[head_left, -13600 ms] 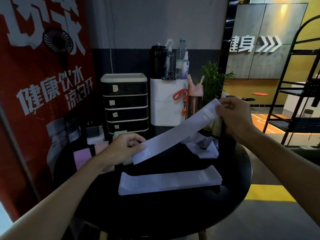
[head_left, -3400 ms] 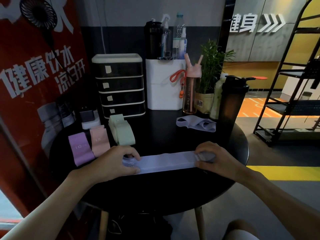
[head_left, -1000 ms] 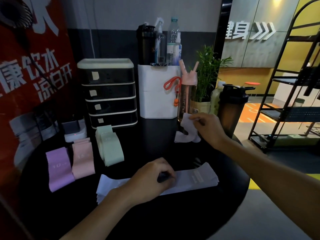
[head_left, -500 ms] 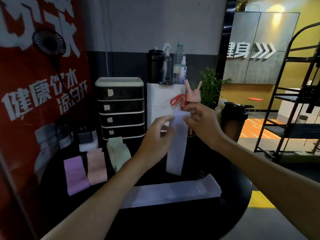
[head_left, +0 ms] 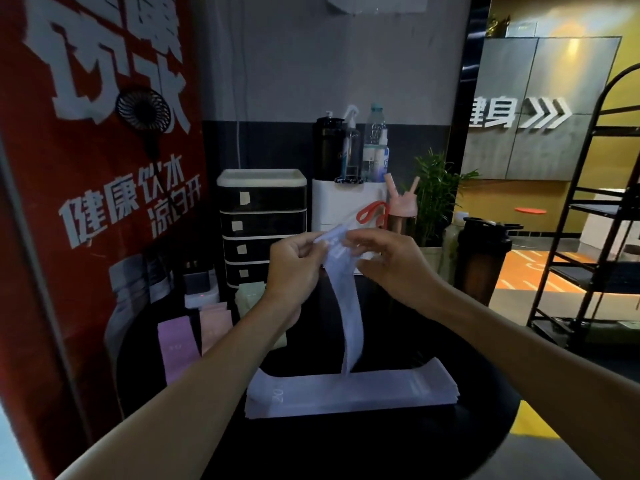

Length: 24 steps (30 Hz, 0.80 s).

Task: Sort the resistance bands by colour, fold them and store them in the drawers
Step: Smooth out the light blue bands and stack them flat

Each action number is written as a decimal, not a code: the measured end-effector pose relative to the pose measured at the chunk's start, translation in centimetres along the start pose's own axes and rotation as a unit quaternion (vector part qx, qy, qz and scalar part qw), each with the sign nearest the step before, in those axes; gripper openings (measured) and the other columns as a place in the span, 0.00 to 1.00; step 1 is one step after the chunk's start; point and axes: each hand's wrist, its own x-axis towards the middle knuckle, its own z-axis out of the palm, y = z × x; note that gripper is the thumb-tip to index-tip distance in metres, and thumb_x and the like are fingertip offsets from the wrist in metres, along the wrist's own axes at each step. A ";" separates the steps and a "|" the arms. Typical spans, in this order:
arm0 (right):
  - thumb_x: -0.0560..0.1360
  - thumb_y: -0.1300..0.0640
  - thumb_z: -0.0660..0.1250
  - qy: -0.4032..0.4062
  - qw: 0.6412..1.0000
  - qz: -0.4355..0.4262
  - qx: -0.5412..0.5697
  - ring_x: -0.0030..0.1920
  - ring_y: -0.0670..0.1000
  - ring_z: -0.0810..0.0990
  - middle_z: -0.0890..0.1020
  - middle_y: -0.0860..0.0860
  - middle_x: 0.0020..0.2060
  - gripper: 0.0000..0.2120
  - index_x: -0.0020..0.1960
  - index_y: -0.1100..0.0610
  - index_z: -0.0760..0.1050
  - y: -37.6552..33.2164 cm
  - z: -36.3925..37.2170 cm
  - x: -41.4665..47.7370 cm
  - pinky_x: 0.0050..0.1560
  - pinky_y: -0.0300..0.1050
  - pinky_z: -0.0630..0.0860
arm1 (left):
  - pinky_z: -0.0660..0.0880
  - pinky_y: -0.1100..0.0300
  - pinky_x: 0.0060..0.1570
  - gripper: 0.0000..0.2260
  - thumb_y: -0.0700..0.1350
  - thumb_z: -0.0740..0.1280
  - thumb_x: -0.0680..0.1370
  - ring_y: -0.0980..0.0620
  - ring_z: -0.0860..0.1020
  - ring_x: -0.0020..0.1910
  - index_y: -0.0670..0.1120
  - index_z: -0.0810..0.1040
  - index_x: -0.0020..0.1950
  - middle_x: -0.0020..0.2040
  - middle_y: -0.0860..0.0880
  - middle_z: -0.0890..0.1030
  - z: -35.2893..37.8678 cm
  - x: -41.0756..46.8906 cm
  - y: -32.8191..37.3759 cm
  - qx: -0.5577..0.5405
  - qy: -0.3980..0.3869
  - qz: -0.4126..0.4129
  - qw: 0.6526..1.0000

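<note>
A round black tabletop (head_left: pixel 381 455) is seen, and a black drawer box (head_left: pixel 261 216) is set at its back. A flat stack of pale purple bands (head_left: pixel 349 393) is laid across the front. One pale purple band (head_left: pixel 348 306) is held up over the stack and hangs down. Its top end is pinched by the left grip (head_left: pixel 294 268) and the right grip (head_left: pixel 391 261). A folded purple band (head_left: pixel 178 344), a pink band (head_left: pixel 214 323) and a green band (head_left: pixel 251 292) are laid at the left.
</note>
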 end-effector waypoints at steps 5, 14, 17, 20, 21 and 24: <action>0.69 0.68 0.73 -0.021 0.991 -0.072 -0.112 0.60 0.49 0.71 0.72 0.54 0.58 0.25 0.64 0.57 0.75 0.3 0.4 -0.4 0.58 0.37 0.68 | 0.78 0.41 0.59 0.09 0.42 0.67 0.81 0.44 0.84 0.53 0.41 0.84 0.56 0.49 0.44 0.86 -0.4 0.6 0.2 0.001 0.015 -0.015 1.000; 0.75 0.64 0.70 0.127 0.989 -0.018 -0.068 0.39 0.42 0.74 0.75 0.53 0.45 0.06 0.48 0.54 0.81 -2.2 0.2 1.0 0.42 0.31 0.71 | 0.79 0.42 0.57 0.09 0.48 0.68 0.80 0.44 0.83 0.53 0.44 0.84 0.49 0.48 0.43 0.85 -1.1 0.6 1.6 0.020 -0.009 -0.029 0.999; 0.78 0.64 0.67 0.112 0.993 0.028 0.003 0.33 0.48 0.81 0.81 0.57 0.37 0.05 0.49 0.56 0.79 -3.2 -0.1 1.3 0.38 0.47 0.80 | 0.81 0.46 0.56 0.10 0.51 0.71 0.77 0.45 0.83 0.52 0.45 0.83 0.50 0.48 0.43 0.85 -1.3 0.3 2.0 0.021 -0.025 -0.026 0.999; 0.77 0.66 0.66 0.100 0.993 0.039 0.053 0.40 0.52 0.84 0.83 0.55 0.38 0.06 0.48 0.57 0.79 -3.9 -0.3 1.6 0.45 0.54 0.83 | 0.81 0.46 0.54 0.08 0.48 0.72 0.77 0.46 0.83 0.51 0.45 0.80 0.52 0.49 0.44 0.85 -1.4 0.4 2.0 0.031 -0.025 -0.023 0.999; 0.77 0.67 0.67 0.100 0.993 0.038 0.059 0.43 0.50 0.84 0.83 0.53 0.39 0.06 0.48 0.57 0.79 -4.2 -0.3 1.8 0.48 0.54 0.83 | 0.81 0.46 0.53 0.07 0.46 0.71 0.78 0.45 0.83 0.51 0.46 0.79 0.53 0.49 0.44 0.85 -1.4 0.5 1.8 0.031 -0.026 -0.024 0.999; 0.77 0.70 0.65 0.087 0.990 0.066 0.092 0.48 0.24 0.74 0.78 0.44 0.41 0.08 0.53 0.65 0.80 -5.4 -0.3 2.2 0.55 0.52 0.80 | 0.82 0.46 0.51 0.08 0.43 0.70 0.78 0.44 0.83 0.51 0.46 0.77 0.56 0.50 0.42 0.84 -1.2 0.5 1.8 0.022 -0.036 -0.031 0.999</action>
